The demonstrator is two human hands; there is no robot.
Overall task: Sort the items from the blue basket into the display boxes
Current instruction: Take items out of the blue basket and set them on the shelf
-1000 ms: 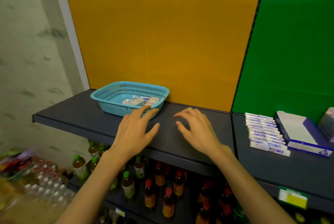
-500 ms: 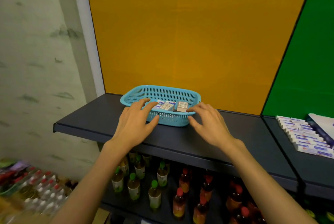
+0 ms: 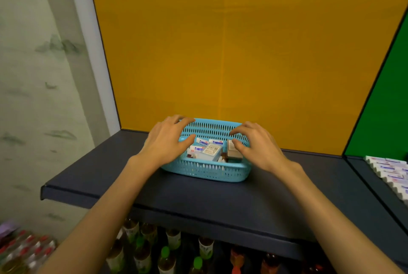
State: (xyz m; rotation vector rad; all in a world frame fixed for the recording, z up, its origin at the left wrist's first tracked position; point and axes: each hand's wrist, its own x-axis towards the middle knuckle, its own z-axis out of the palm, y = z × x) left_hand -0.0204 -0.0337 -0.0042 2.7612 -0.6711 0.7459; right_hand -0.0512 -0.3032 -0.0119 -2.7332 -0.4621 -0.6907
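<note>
A blue perforated basket (image 3: 209,171) stands on the dark shelf (image 3: 198,203) against the yellow back panel. Inside it lie several small white and beige boxes (image 3: 210,152). My left hand (image 3: 165,141) lies over the basket's left end, fingers spread across the rim and thumb pointing inward. My right hand (image 3: 258,145) hovers over the right end with loosely bent fingers, its thumb close to a beige box (image 3: 231,152). Neither hand holds a box. Whether the fingers press on the rim cannot be told.
A row of small white boxes (image 3: 388,172) lies on the neighbouring shelf section at the far right, below a green panel (image 3: 384,108). Bottles with green and red caps (image 3: 167,258) stand on the lower shelf. A wall is at the left.
Both hands have moved forward from the shelf front onto the basket's two ends. The view has swung left, so the basket is now central and the display boxes are nearly out of sight.
</note>
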